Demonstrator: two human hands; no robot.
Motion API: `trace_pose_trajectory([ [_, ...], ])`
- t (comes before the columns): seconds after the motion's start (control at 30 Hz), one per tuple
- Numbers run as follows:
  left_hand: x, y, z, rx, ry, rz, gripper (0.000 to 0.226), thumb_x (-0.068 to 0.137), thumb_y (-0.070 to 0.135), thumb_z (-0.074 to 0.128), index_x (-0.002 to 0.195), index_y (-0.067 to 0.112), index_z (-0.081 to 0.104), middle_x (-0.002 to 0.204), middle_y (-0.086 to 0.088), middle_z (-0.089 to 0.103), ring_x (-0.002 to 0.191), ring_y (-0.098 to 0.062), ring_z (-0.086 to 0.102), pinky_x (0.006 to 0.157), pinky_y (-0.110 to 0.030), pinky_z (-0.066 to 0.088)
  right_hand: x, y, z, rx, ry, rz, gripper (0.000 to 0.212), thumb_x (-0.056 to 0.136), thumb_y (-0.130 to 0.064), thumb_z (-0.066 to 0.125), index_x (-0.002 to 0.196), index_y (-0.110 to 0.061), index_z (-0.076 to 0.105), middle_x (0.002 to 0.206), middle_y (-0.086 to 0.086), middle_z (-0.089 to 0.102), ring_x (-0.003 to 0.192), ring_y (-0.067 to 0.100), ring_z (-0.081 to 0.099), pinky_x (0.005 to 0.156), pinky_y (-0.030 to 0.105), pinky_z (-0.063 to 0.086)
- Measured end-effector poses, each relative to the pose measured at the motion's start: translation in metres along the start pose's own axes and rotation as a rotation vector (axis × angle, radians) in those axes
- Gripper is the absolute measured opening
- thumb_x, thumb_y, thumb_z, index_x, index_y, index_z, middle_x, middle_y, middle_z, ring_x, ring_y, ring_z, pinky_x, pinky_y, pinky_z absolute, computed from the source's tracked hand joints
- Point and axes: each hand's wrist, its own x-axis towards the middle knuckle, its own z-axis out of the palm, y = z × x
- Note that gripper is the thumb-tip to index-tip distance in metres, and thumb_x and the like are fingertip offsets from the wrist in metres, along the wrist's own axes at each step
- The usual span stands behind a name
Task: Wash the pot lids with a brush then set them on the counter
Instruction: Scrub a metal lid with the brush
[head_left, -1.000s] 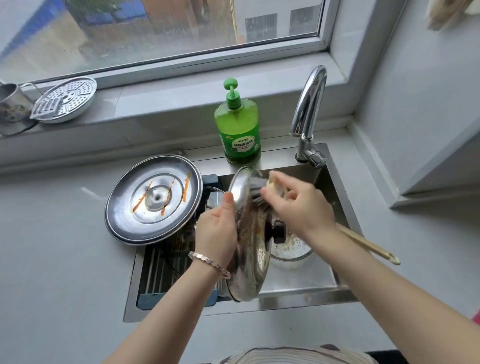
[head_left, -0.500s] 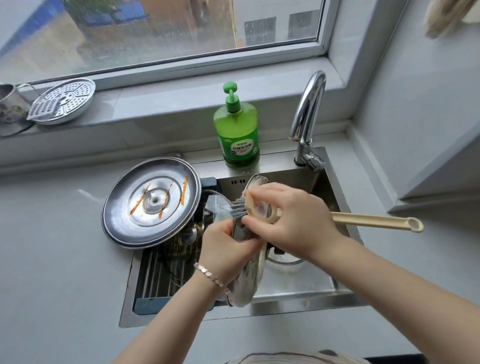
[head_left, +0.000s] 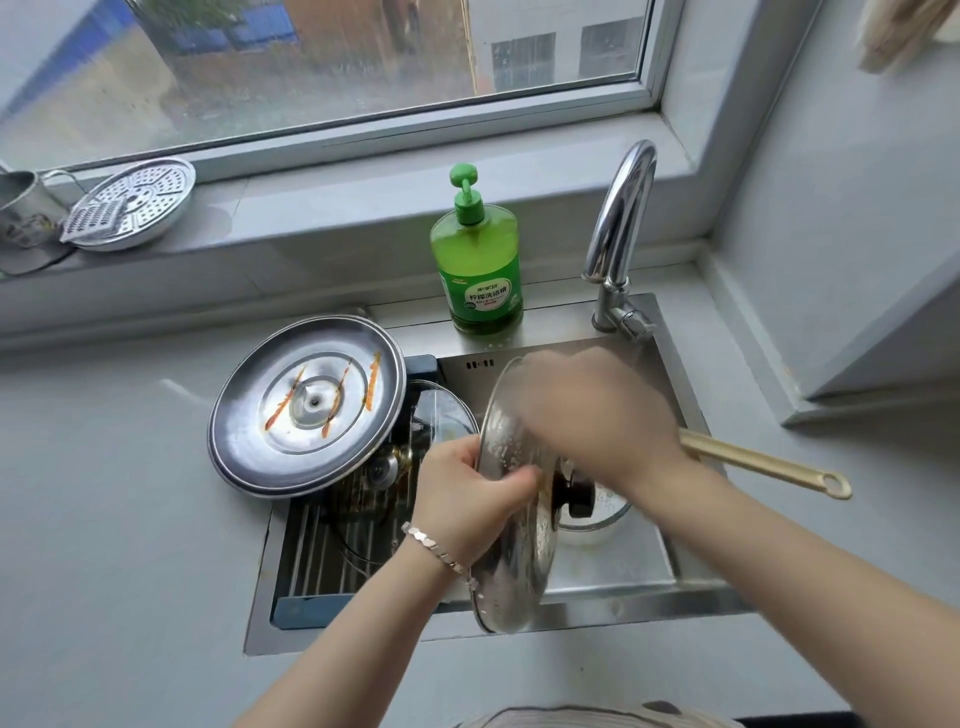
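Observation:
My left hand (head_left: 470, 499) grips the rim of a glass pot lid (head_left: 514, 561) held nearly upright on edge over the sink (head_left: 597, 603). Soap suds speck its surface. My right hand (head_left: 597, 415), blurred by motion, grips a brush with a long tan handle (head_left: 769, 467) against the lid's upper part; the bristles are hidden. A large steel lid (head_left: 306, 405) streaked with orange sauce lies tilted over the sink's left rim. Another glass lid (head_left: 447, 410) lies partly behind it. A further glass lid with a dark knob (head_left: 587, 504) rests low in the basin.
A green dish soap bottle (head_left: 478, 270) stands behind the sink beside the chrome faucet (head_left: 618, 244). A perforated steamer plate (head_left: 135, 202) and a metal cup (head_left: 21, 218) sit on the windowsill. A drying rack (head_left: 322, 551) fills the sink's left side. Grey counter (head_left: 114, 519) surrounds the sink.
My right hand has swept the brush up across the lid, and the handle has tilted down to the right. The lid stands more upright in my left hand.

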Motion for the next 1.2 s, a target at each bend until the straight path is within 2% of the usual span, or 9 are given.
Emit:
trace_pose_trajectory([
  [0.1, 0.002, -0.002, -0.004, -0.059, -0.015, -0.003, 0.026, 0.058, 0.010, 0.086, 0.051, 0.014, 0.061, 0.045, 0.009, 0.057, 0.045, 0.002, 0.048, 0.049, -0.015, 0.041, -0.020, -0.007, 0.008, 0.064, -0.043, -0.081, 0.032, 0.075, -0.053, 0.060, 0.105, -0.043, 0.064, 0.092, -0.011, 0.057, 0.075, 0.007, 0.055, 0.068, 0.028, 0.046],
  [0.23, 0.002, 0.009, -0.006, -0.057, 0.019, -0.052, 0.039, 0.070, 0.033, 0.073, 0.046, 0.016, 0.047, 0.034, 0.010, 0.047, 0.034, 0.002, 0.041, 0.040, -0.013, 0.034, 0.004, 0.012, 0.002, 0.234, -0.048, 0.184, 0.020, 0.081, -0.043, 0.061, 0.097, -0.031, 0.065, 0.090, -0.009, 0.065, 0.084, 0.015, 0.060, 0.077, 0.038, 0.052],
  [0.33, 0.015, 0.010, -0.007, -0.227, 0.218, -0.225, 0.055, 0.089, 0.044, 0.045, 0.046, 0.010, 0.038, 0.034, 0.007, 0.039, 0.032, -0.004, 0.036, 0.037, -0.015, 0.031, -0.029, -0.011, 0.019, 0.115, 0.002, -0.047, 0.027, 0.078, -0.048, 0.059, 0.100, -0.033, 0.063, 0.085, -0.010, 0.057, 0.069, 0.012, 0.058, 0.061, 0.031, 0.050],
  [0.67, 0.040, -0.002, -0.005, -0.506, 0.262, -0.477, 0.042, 0.080, 0.053, 0.051, 0.062, 0.016, 0.060, 0.070, -0.009, 0.062, 0.073, -0.026, 0.059, 0.080, -0.046, 0.051, -0.027, -0.014, 0.021, -0.020, 0.052, -0.205, 0.033, 0.074, -0.052, 0.054, 0.101, -0.036, 0.064, 0.086, -0.010, 0.055, 0.061, 0.013, 0.057, 0.054, 0.026, 0.048],
  [0.77, 0.040, -0.001, -0.008, -0.497, 0.277, -0.507, 0.053, 0.086, 0.050, 0.049, 0.042, 0.021, 0.049, 0.044, 0.005, 0.046, 0.054, -0.018, 0.046, 0.063, -0.033, 0.045, -0.060, -0.002, 0.032, -0.056, -0.028, -0.336, 0.033, 0.071, -0.050, 0.054, 0.097, -0.035, 0.068, 0.083, -0.007, 0.057, 0.044, 0.013, 0.050, 0.042, 0.018, 0.041],
  [0.87, 0.036, -0.003, -0.001, -0.395, 0.270, -0.445, 0.063, 0.088, 0.049, 0.046, 0.031, 0.020, 0.047, 0.040, 0.007, 0.040, 0.053, -0.021, 0.039, 0.065, -0.037, 0.037, -0.039, 0.000, 0.031, -0.019, 0.039, -0.267, 0.036, 0.071, -0.052, 0.052, 0.100, -0.037, 0.068, 0.083, -0.009, 0.058, 0.050, 0.015, 0.056, 0.044, 0.026, 0.049],
  [0.97, 0.038, 0.001, 0.001, -0.414, 0.290, -0.477, 0.045, 0.088, 0.045, 0.049, 0.054, 0.018, 0.061, 0.064, -0.007, 0.061, 0.076, -0.033, 0.062, 0.084, -0.048, 0.050, -0.023, -0.012, 0.030, -0.017, 0.158, -0.243, 0.039, 0.071, -0.050, 0.053, 0.102, -0.033, 0.069, 0.084, -0.007, 0.059, 0.051, 0.015, 0.056, 0.044, 0.025, 0.047],
  [1.1, 0.038, 0.000, -0.006, -0.549, 0.274, -0.557, 0.040, 0.092, 0.044, 0.047, 0.086, 0.009, 0.065, 0.086, -0.014, 0.071, 0.081, -0.029, 0.067, 0.083, -0.044, 0.054, -0.061, 0.001, 0.039, -0.056, 0.031, -0.396, 0.036, 0.074, -0.045, 0.058, 0.105, -0.031, 0.069, 0.088, -0.003, 0.059, 0.043, 0.011, 0.050, 0.044, 0.013, 0.030],
  [1.2, 0.035, -0.003, -0.004, -0.503, 0.327, -0.534, 0.041, 0.090, 0.047, 0.047, 0.084, 0.011, 0.064, 0.091, -0.015, 0.069, 0.088, -0.030, 0.066, 0.087, -0.048, 0.052, -0.061, 0.013, 0.044, -0.052, 0.018, -0.386, 0.037, 0.074, -0.046, 0.057, 0.105, -0.032, 0.069, 0.086, -0.005, 0.059, 0.044, 0.012, 0.052, 0.042, 0.014, 0.034],
])
